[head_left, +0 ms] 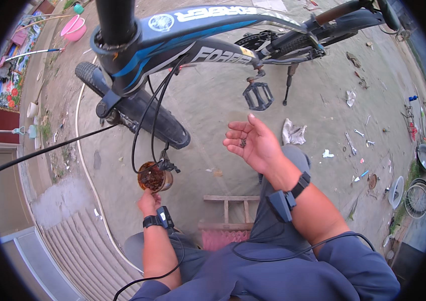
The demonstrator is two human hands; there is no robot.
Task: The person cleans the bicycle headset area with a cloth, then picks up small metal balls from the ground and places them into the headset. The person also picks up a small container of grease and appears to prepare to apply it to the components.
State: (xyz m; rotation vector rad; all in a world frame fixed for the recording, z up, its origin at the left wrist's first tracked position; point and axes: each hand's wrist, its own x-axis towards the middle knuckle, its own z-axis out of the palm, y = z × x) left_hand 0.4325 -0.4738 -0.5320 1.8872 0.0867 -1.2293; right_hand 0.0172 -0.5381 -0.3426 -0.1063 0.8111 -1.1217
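My left hand [149, 199] pinches the near rim of a rusty can [165, 181], which holds a heap of small brown metal pieces [151, 179]. Palm up and fingers slightly curled, my right hand [254, 146] carries a few small dark pieces [243, 143] on its fingers; they look like nuts or bolts, too small to tell. Just beyond that hand hangs a bicycle pedal [258, 96]. The bicycle frame [173, 30], black with blue, spans the far side, and its front wheel [163, 123] is turned above the can.
A low wooden stool frame [226, 213] is between my knees. Wrenches [351, 143], a crumpled cloth [294, 132] and scraps lie on the ground to the right, near basins [425, 158]. A pale hose [86, 170] runs along the left, and a kickstand [289, 83] props the bicycle.
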